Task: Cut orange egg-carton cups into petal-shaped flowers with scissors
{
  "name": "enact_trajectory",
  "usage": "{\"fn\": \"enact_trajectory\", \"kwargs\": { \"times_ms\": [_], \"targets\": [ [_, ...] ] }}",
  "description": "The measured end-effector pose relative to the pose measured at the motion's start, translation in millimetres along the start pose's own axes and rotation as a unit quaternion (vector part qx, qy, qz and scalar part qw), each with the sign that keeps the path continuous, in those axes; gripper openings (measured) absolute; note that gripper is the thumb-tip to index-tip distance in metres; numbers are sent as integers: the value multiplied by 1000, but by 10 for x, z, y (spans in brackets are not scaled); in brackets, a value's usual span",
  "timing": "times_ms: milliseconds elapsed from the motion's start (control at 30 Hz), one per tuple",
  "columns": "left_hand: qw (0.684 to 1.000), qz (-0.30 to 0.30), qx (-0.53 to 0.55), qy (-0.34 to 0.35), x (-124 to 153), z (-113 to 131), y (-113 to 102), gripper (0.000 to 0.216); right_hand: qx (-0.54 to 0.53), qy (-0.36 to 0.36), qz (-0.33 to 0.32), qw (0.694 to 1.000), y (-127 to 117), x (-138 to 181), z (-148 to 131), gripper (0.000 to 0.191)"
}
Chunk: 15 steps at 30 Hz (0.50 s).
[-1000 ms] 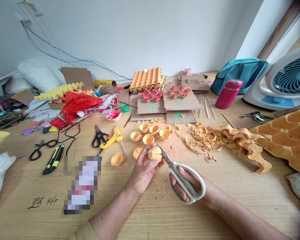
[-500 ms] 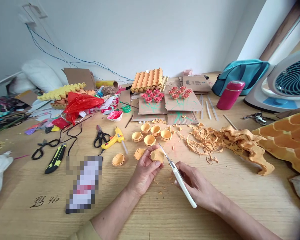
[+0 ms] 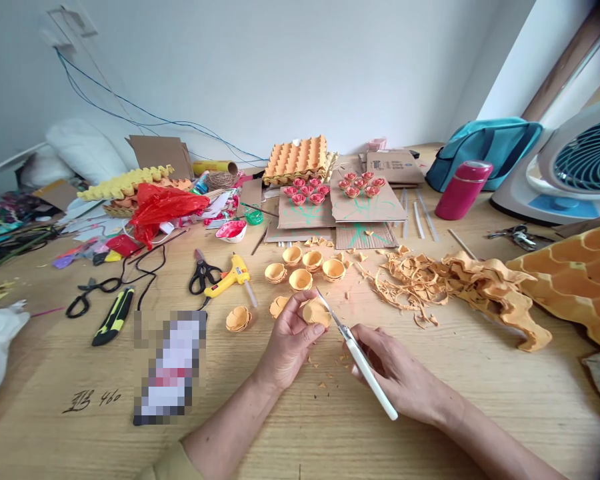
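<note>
Between the thumb and fingers of my left hand (image 3: 293, 347) is an orange egg-carton cup (image 3: 315, 313), held above the wooden table. My right hand (image 3: 393, 373) grips white-handled scissors (image 3: 363, 370), whose blades point up and left beside the cup's right edge. Whether the blades touch the cup I cannot tell. Just beyond, several cut orange cups (image 3: 301, 280) with petal-like rims stand in a group. One more petal cup (image 3: 238, 319) lies to the left of my left hand. Tiny orange scraps (image 3: 323, 385) are scattered under my hands.
A yellow glue gun (image 3: 233, 277), black scissors (image 3: 203, 273) and a utility knife (image 3: 114, 316) lie at left. Orange carton trimmings (image 3: 430, 280) pile up at right, near an egg tray (image 3: 580, 273). Cardboard with red flowers (image 3: 307, 212) and a pink bottle (image 3: 464, 191) stand behind.
The cup in my left hand is tilted slightly differently. Both hands and the scissors hold nearly the same place; the whole view has shifted a little.
</note>
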State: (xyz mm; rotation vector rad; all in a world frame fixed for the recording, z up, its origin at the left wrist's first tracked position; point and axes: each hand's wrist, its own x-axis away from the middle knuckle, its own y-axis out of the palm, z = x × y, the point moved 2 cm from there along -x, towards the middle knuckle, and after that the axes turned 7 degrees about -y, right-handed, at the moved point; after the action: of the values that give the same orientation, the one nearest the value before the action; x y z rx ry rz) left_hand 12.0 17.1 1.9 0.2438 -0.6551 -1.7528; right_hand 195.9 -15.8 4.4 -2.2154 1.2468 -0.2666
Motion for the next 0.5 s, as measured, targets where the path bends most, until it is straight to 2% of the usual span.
{"fn": "enact_trajectory", "kwargs": {
  "times_ms": [200, 500],
  "targets": [
    [999, -7, -19, 26, 16, 3, 20, 45, -32, -12, -17, 999, -6, 10, -7, 16],
    [999, -13, -29, 28, 36, -28, 18, 46, -48, -34, -10, 998, 42, 11, 9, 13]
  ]
}}
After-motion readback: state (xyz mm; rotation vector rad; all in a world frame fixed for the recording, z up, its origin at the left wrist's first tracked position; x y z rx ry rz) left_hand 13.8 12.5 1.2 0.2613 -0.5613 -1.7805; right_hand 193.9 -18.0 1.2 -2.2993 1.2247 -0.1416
